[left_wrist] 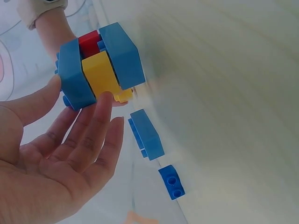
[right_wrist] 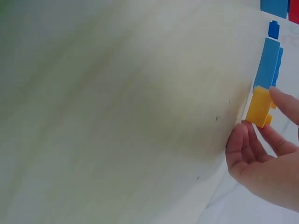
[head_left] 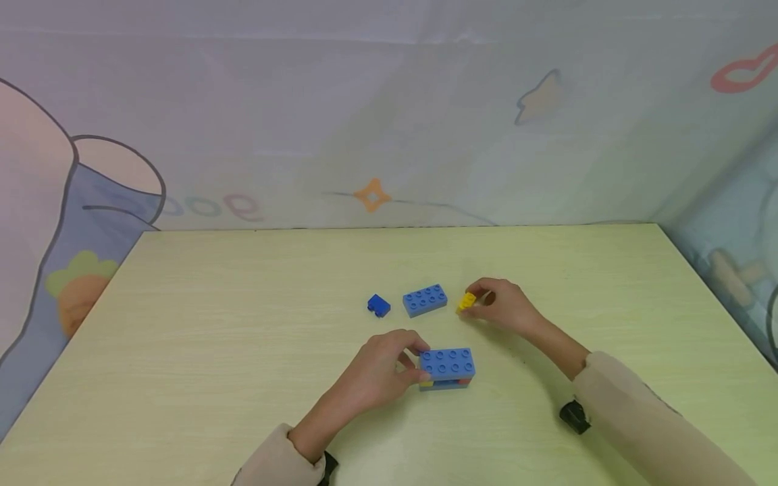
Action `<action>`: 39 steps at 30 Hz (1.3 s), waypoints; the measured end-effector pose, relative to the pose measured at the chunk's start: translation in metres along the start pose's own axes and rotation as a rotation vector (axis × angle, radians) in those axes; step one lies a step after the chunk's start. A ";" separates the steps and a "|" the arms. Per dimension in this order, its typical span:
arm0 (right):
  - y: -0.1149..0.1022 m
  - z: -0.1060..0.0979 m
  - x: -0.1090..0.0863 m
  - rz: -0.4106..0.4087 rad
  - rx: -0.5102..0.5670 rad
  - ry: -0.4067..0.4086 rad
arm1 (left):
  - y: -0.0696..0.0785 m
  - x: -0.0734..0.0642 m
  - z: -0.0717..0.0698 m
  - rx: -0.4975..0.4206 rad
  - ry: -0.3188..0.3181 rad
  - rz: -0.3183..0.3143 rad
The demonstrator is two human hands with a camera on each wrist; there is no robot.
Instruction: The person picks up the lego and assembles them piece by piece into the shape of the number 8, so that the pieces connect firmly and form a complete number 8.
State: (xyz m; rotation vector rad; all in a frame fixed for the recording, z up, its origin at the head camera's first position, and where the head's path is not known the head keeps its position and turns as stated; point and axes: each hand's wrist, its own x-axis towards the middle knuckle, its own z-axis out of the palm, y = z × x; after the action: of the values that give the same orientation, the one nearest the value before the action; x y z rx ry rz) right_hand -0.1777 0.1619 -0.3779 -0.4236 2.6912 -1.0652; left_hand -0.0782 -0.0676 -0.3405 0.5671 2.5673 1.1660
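Near the front middle, my left hand [head_left: 385,368] grips the left end of a stack of toy building bricks [head_left: 448,364]. Two long light-blue bricks make its top and bottom layers; the left wrist view shows a yellow brick [left_wrist: 99,73] and a red brick [left_wrist: 88,43] between them. Further back and to the right, my right hand [head_left: 506,309] pinches a small yellow brick [head_left: 467,301] between thumb and fingers, at or just above the table. Left of that brick lies a loose long light-blue brick [head_left: 425,301], studs up.
A small dark-blue brick [head_left: 379,306] lies on the pale wooden table [head_left: 243,324], left of the loose light-blue brick. Behind the table's back edge hangs a printed cloth [head_left: 292,121], and more printed cloth lines both sides.
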 end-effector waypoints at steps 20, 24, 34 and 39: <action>-0.010 -0.019 -0.028 -0.200 0.136 -0.142 | -0.001 0.000 0.001 -0.007 0.002 0.010; -0.014 -0.022 -0.034 -0.233 0.157 -0.189 | -0.001 0.000 0.001 -0.011 0.001 0.014; -0.022 -0.024 -0.048 -0.353 0.151 -0.274 | -0.001 0.000 0.001 -0.012 0.002 0.015; -0.022 -0.024 -0.052 -0.375 0.154 -0.295 | -0.001 0.000 0.001 -0.014 0.011 0.026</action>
State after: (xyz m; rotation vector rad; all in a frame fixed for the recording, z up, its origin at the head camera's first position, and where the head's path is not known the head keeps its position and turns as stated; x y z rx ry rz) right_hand -0.1321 0.1797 -0.3407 -0.9984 2.3032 -1.1845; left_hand -0.0780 -0.0674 -0.3420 0.5948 2.5664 1.1984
